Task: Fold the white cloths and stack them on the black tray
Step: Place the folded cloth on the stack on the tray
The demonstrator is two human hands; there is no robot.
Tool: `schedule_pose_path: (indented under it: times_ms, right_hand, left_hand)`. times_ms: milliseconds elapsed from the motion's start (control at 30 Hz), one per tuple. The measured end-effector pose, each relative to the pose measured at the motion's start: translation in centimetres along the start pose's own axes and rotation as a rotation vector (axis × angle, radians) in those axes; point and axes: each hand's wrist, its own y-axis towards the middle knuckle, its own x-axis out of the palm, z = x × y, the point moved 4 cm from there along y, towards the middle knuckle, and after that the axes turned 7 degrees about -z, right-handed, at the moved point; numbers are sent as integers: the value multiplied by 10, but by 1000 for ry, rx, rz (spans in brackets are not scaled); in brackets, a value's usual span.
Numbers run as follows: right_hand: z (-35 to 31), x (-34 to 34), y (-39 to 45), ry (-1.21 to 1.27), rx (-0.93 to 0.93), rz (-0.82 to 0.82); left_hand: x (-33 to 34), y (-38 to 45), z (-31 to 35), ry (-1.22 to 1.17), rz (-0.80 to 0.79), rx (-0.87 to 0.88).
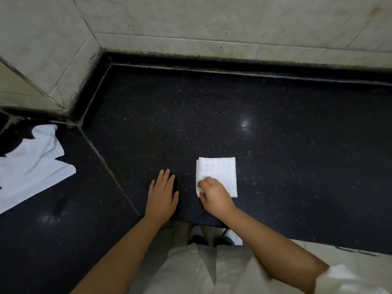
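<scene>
Right fingers: the fingers (204,181) of the right hand (215,195) are curled down onto the near left corner of a small, square, folded white cloth (220,172), pinching that corner between thumb and fingertips.
Right hand: knuckles up, covering the cloth's near left part; the bare forearm runs back toward the lower right of the view.
Left fingers: the fingers (166,177) of the left hand (162,197) are straight and a little spread, holding nothing.
Left hand: palm down, flat on the black speckled stone counter (275,107), just beside the folded cloth on its left and not touching it.
Folded cloth: one, lying flat on the counter near its front edge, its edges roughly square to that edge; its layers show slightly offset along the left side.
Unfolded cloths: a loose, crumpled heap of white cloth (29,166) lies well apart at the far left of the counter, partly cut off by the edge of the view; how many pieces are in it cannot be told.
Counter: one L-shaped surface with a diagonal seam running between the heap and the hands.
Walls: pale marble-look wall tiles (191,22) rise behind the counter and meet in a corner at the upper left.
Hands counted: two, both bare.
</scene>
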Motion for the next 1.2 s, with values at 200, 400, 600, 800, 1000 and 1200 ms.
schedule_pose_path:
  times_ms: [200,400,600,800,1000,1200]
  right_hand:
    - [11,-8,-19,1,-43,-185]
    - [52,-36,-47,-292,-40,23]
    - [61,-35,-45,-384,-46,-99]
    - [63,-40,-34,-380,-99,-130]
    - [63,-57,-30,-186,2,-171]
    - [66,-86,-44,121,100,15]
  left_hand:
    - [6,-1,-5,-3,28,22]
    - [2,6,38,-19,162,377]
    - [18,15,74,183,-65,567]
    - [18,17,77,297,-33,560]
    - [11,17,83,307,37,550]
    - [-14,24,91,236,175,659]
